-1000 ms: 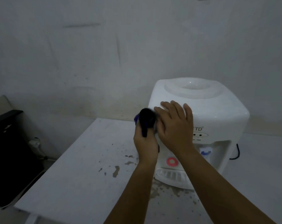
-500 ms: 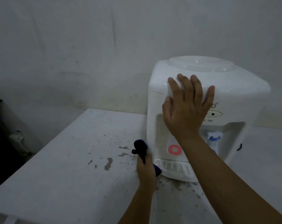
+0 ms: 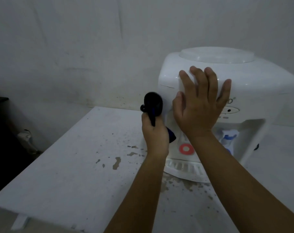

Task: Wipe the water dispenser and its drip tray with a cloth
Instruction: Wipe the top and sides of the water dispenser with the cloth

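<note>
White plastic tabletop water dispenser [image 3: 254,84] stands on the stained white bench [image 3: 75,165], its ribbed white drip tray [image 3: 181,169] at the front base. We note the left hand [image 3: 155,137], fingers clenched round a dark blue cloth [image 3: 153,106], against the dispenser's left front corner. Right hand [image 3: 198,108] flat on the front panel, fingers straight.
</note>
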